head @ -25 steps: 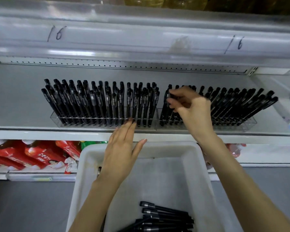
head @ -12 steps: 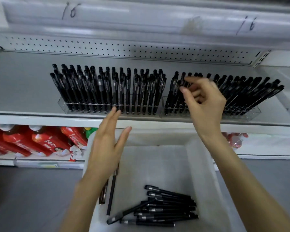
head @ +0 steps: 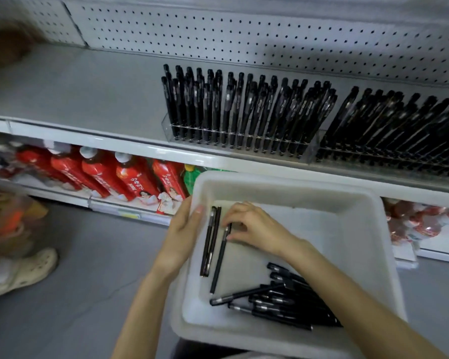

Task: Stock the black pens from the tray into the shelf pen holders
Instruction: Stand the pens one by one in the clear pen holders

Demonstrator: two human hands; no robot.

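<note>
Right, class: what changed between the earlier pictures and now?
The right hand left the clear shelf holders and dropped into the white plastic tray, taking hold of a lone black pen. The left hand lowered to grip the tray's rim. Shelved pens stayed put.

I count one white tray (head: 283,182) and, inside it, three pens lying apart, a pair (head: 210,242) and a single pen (head: 219,263), plus a heap (head: 290,301) too tangled to number. Two clear holders on the shelf, left holder (head: 241,149) and right holder (head: 373,161), each packed beyond counting. Five red bottles (head: 101,174) I can make out, one green bottle (head: 189,177), one pale clog (head: 24,270)
</note>
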